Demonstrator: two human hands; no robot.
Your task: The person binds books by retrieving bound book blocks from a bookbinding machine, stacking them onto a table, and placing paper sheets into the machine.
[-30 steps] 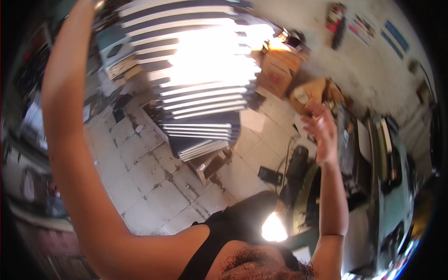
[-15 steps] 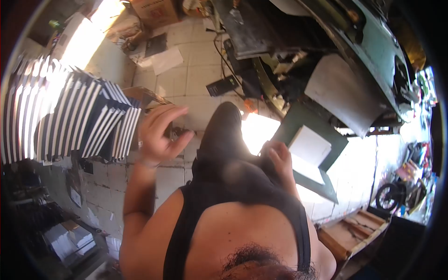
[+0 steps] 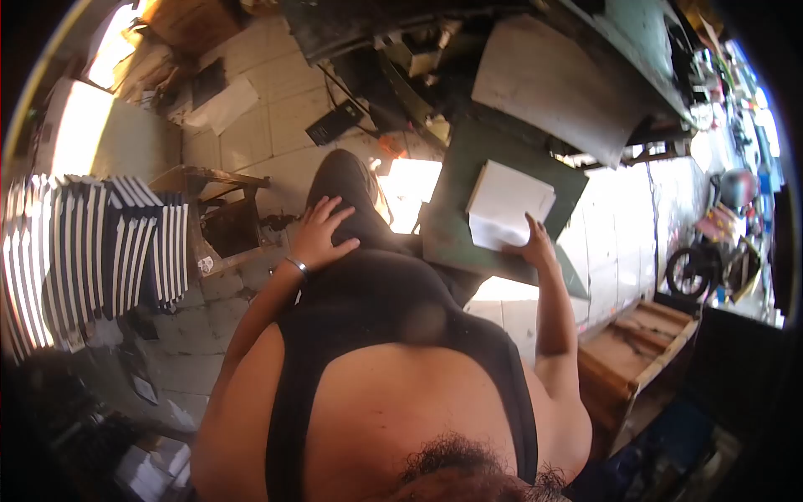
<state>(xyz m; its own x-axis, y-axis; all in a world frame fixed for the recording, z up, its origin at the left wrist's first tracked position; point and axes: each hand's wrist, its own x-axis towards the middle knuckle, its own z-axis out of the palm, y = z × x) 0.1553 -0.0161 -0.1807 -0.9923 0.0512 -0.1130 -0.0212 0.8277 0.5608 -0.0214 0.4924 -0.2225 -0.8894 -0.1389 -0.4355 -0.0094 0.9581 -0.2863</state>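
My left hand (image 3: 322, 237) rests on my dark-clothed thigh with its fingers spread, holding nothing. A metal bracelet (image 3: 297, 267) circles that wrist. My right hand (image 3: 538, 245) is at the near right corner of a white paper block (image 3: 512, 194), thumb and fingers apart. Whether it touches the paper I cannot tell. The block lies on a green flat surface (image 3: 452, 180) to the right of my legs.
Stacked dark books with white page edges (image 3: 100, 251) stand at the left, beside a wooden frame (image 3: 219, 266). A grey metal sheet (image 3: 544, 88) overhangs the far right. A wooden drawer-like box (image 3: 640, 335) stands near right. A black box (image 3: 335, 123) lies on the tiled floor.
My left hand has come down from beside the books onto my thigh. My right hand has moved from my lap out to the paper block. The view has shifted to the right.
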